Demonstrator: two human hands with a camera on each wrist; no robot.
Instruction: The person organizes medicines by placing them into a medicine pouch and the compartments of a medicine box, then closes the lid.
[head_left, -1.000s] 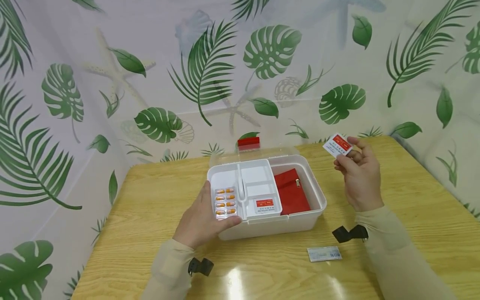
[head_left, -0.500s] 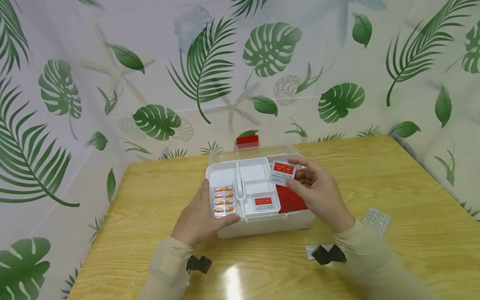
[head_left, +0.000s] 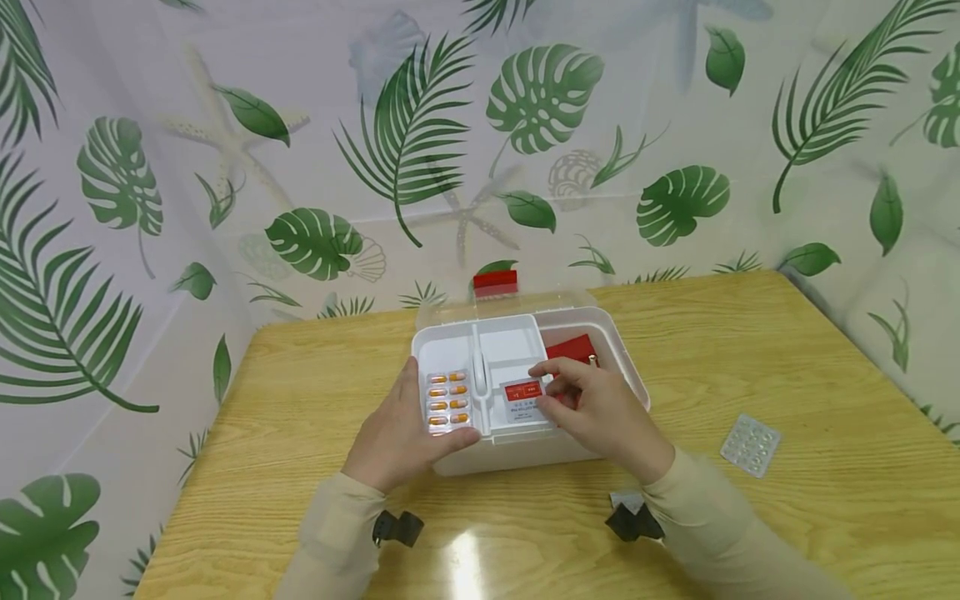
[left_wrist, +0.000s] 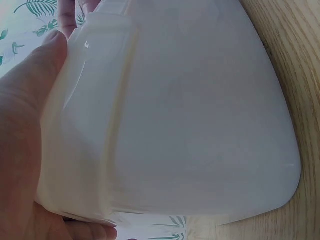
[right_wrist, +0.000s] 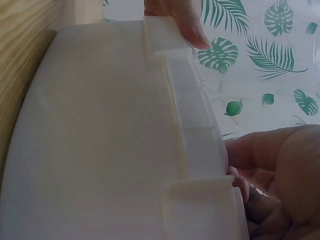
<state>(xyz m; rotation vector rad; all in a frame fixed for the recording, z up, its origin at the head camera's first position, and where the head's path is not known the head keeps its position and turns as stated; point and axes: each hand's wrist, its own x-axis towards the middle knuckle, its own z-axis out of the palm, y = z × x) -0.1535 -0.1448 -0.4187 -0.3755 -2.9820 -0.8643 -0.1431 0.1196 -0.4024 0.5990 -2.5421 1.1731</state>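
Note:
A white plastic box (head_left: pixel 517 454) stands on the table with its clear lid tipped back. My left hand (head_left: pixel 401 433) grips its left end, thumb over the front rim and fingers along the side. Inside the tray (head_left: pixel 508 340), my right hand (head_left: pixel 600 408) pinches a small red-and-white sachet (head_left: pixel 522 402) at its right edge, in the front compartment. The similar sachet seen there earlier is hidden beneath it. A blister pack of orange capsules (head_left: pixel 447 400) lies in the left compartment. A red zip pouch (head_left: pixel 572 354) fills the box's right part, partly behind my right hand.
A silver blister pack (head_left: pixel 751 445) lies on the wooden table (head_left: pixel 315 375) to the right. Near my right wrist, a flat pale packet (head_left: pixel 626 500) is mostly covered by the wrist strap. A leaf-patterned cloth (head_left: pixel 465 125) hangs behind the table.
My right hand has carried the sachet from the right of the box leftward and down into the tray's front compartment. My left hand keeps its grip on the box.

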